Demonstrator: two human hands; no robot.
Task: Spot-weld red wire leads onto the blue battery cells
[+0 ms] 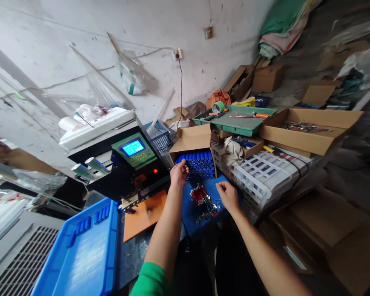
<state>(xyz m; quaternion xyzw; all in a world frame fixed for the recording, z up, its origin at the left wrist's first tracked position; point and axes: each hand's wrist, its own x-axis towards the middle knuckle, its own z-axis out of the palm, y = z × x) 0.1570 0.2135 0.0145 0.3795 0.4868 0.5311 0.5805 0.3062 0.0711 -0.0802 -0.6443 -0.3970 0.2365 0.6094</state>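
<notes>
My left hand is at the front left of an open cardboard box, its fingers curled in. Stacked blue cylindrical batteries fill that box, and the hand covers some at the left. Whether a battery is between those fingers is hidden. My right hand is pinched closed beside a bundle of red and silver wire leads; anything in the pinch is too small to make out. The leads lie on a blue surface in front of the box.
A black machine with a lit display stands left, with an orange board before it. Several batteries lie in a blue tray. To the right are a white plastic crate, a green tray with tools and a cardboard box.
</notes>
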